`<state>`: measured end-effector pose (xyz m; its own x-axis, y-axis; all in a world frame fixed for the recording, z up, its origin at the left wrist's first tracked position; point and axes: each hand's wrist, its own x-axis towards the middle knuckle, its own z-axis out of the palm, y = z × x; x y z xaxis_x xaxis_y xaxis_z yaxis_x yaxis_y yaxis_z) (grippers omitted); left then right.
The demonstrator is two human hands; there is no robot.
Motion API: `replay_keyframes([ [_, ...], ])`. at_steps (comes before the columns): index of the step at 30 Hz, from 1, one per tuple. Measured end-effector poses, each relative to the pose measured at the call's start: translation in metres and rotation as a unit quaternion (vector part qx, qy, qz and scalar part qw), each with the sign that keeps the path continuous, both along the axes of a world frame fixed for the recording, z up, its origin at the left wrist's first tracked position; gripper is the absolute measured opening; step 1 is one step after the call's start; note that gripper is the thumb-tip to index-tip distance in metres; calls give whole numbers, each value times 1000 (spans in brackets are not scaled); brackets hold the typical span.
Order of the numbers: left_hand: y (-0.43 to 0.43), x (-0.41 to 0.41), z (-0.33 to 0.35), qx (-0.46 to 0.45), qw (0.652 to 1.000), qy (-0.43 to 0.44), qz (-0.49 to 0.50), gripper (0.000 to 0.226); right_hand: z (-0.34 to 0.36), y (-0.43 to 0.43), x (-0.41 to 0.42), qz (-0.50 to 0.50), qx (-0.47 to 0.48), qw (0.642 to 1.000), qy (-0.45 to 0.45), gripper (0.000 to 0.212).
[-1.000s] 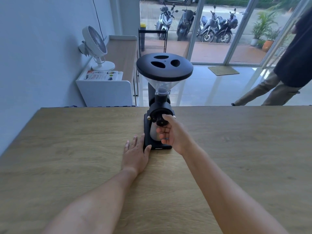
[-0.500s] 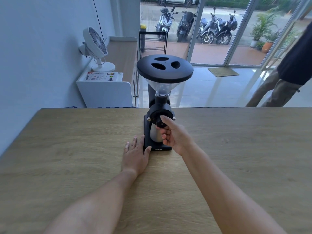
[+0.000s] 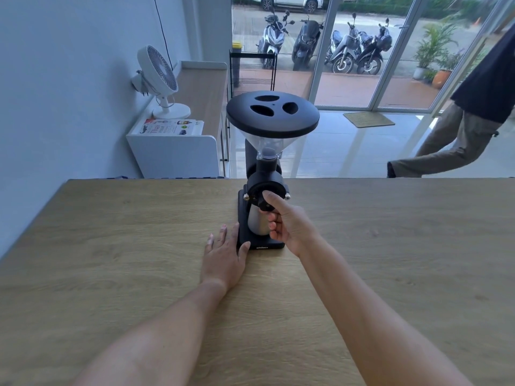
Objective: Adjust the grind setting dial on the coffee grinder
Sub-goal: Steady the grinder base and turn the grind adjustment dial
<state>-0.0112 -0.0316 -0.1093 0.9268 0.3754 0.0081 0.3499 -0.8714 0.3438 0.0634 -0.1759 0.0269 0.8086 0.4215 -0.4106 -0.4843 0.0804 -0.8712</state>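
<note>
Black coffee grinder with clear funnel hopper (image 3: 264, 174) upright on light wooden table (image 3: 390, 246), far edge. Right hand (image 3: 289, 227) pinching small black round front dial (image 3: 263, 201), thumb on top; underside fingers apparently curled. Left hand (image 3: 224, 257) flat, open, against grinder base.

A wooden table (image 3: 111, 274) spreads beneath both hands. Beyond the left hand, a pale blue wall (image 3: 69, 79) runs back past a low white cabinet (image 3: 178, 154) bearing a white fan (image 3: 160, 76) and a printed booklet (image 3: 170, 126). Ahead, glass doors (image 3: 348, 51) let daylight onto glossy white floor tiles (image 3: 348, 151); parked scooters (image 3: 320, 43) stand outside. Beyond the right hand, a person's legs (image 3: 451, 143) cross the floor.
</note>
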Motion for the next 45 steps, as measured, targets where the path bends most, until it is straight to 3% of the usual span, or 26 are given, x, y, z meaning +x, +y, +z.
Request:
replay_keyframes([
  [11, 0, 1, -2, -4, 1000, -9, 2, 66, 4, 2, 0, -16, -23, 1000, -7, 41],
  [21, 1, 1, -3, -6, 1000, -15, -1, 65, -6, -2, 1, 76, 36, 996, -12, 43],
  [45, 1, 1, -3, -1, 1000, -18, -6, 65, -13, -3, 3, 40, 77, 996, 7, 51],
])
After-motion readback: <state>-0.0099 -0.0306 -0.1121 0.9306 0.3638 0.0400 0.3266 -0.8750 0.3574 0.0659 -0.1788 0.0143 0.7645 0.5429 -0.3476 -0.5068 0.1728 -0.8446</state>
